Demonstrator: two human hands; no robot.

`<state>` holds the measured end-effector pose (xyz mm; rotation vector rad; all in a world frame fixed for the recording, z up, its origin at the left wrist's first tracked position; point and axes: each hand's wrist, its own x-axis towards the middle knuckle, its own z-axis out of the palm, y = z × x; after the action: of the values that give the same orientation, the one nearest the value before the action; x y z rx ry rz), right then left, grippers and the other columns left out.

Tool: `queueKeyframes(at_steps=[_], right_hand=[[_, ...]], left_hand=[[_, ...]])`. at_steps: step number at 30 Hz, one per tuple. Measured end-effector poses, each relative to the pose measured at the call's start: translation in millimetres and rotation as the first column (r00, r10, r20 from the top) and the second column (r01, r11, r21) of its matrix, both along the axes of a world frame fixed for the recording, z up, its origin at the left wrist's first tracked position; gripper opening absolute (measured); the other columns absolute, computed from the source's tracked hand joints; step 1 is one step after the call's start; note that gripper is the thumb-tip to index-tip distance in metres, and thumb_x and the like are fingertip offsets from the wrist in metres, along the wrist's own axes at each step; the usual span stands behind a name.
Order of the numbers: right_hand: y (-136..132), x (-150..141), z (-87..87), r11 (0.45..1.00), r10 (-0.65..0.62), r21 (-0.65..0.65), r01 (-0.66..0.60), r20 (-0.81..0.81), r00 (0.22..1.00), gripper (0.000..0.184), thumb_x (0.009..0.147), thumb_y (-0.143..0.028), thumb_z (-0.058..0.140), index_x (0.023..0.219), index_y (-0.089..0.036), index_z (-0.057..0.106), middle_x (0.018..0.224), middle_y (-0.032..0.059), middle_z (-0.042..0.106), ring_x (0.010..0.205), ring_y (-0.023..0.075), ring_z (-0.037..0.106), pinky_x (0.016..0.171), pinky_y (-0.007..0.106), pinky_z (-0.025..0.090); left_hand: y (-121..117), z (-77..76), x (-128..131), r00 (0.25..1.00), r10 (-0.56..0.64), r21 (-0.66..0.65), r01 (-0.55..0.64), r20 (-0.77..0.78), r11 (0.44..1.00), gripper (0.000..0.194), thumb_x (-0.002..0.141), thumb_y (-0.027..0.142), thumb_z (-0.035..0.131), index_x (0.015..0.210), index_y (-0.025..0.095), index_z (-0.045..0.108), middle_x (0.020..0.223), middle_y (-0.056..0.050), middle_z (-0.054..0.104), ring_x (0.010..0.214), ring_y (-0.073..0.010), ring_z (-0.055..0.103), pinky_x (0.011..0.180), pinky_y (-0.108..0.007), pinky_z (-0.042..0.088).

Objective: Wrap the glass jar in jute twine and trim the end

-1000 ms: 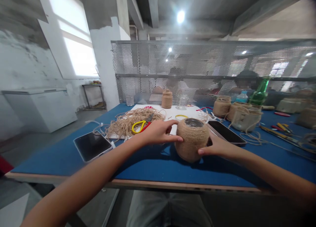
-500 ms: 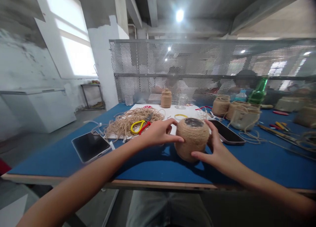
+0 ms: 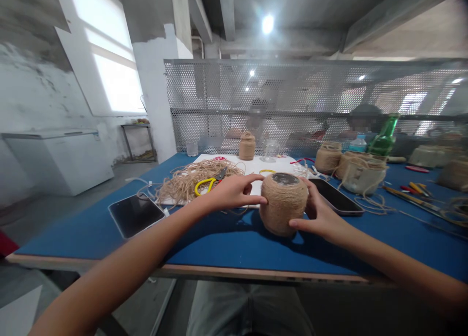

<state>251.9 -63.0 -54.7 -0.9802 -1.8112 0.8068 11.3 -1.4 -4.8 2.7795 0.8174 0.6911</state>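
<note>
Head view: twine-wrapped jar [image 3: 283, 207] near the front of the blue table [image 3: 234, 253]
Left hand [image 3: 241, 191] and right hand [image 3: 317, 213] clasp its opposite sides; scissors [image 3: 215, 180] lie on a heap of loose twine [image 3: 183, 182] to the left.

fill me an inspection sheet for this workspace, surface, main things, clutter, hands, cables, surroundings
Surface: blue tabletop, white board on it
Main things: twine-wrapped jar, between both hands; whether it touches the tabletop, cannot tell
Clutter: twine heap with scissors, left phone, right phone, green bottle, other jars
Hands: left hand and right hand both on the jar
Cables: pale cord by the left phone, type unclear
Surroundings: perforated metal screen behind, people beyond
</note>
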Motion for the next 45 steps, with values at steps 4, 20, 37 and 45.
queueKeyframes(at_steps=[4,20,37,45], right_hand=[[2.1,3.7,-1.9,1.0,0.002,-0.001,-0.002,0.012,1.0,0.095,0.063,-0.039,0.072,0.134,-0.027,0.01,0.14,0.0121,0.033,0.131,0.026,0.027,0.106,0.045,0.024],[0.6,5.7,-0.9,1.0,0.019,-0.002,-0.019,0.035,0.999,0.098,0.064,-0.038,0.071,0.138,-0.029,0.006,0.142,0.0094,0.03,0.132,0.025,0.024,0.106,0.042,0.024],[2.6,7.3,3.8,0.997,0.068,-0.043,-0.067,0.018,0.998,0.095,0.063,-0.04,0.072,0.136,-0.028,0.013,0.141,0.0101,0.033,0.133,0.0261,0.021,0.106,0.044,0.023],[-12.4,-3.1,-9.4,0.984,-0.169,0.039,0.173,-0.095,0.981,0.097,0.065,-0.036,0.072,0.135,-0.032,0.005,0.14,0.0128,0.032,0.127,0.0286,0.034,0.101,0.052,0.029]], left_hand=[[1.2,-0.2,-0.1,1.0,-0.006,-0.017,0.006,-0.007,1.0,0.052,0.079,0.047,0.053,0.122,0.018,0.048,0.057,0.006,0.045,0.051,-0.0077,0.04,0.051,-0.017,0.027],[-2.9,-1.4,2.9,0.997,-0.056,-0.11,0.062,0.054,0.992,0.048,0.079,0.046,0.052,0.117,0.017,0.052,0.05,0.009,0.031,0.047,-0.0066,0.03,0.048,-0.017,0.023],[1.6,-0.3,1.2,0.996,-0.093,-0.186,0.092,0.004,0.978,0.054,0.079,0.048,0.052,0.123,0.017,0.048,0.049,0.009,0.032,0.047,-0.0064,0.031,0.047,-0.017,0.023],[-4.8,-4.3,5.2,0.998,-0.036,-0.131,0.041,0.044,0.991,0.047,0.078,0.051,0.051,0.115,0.021,0.055,0.05,0.008,0.037,0.047,-0.0062,0.034,0.047,-0.017,0.023]])
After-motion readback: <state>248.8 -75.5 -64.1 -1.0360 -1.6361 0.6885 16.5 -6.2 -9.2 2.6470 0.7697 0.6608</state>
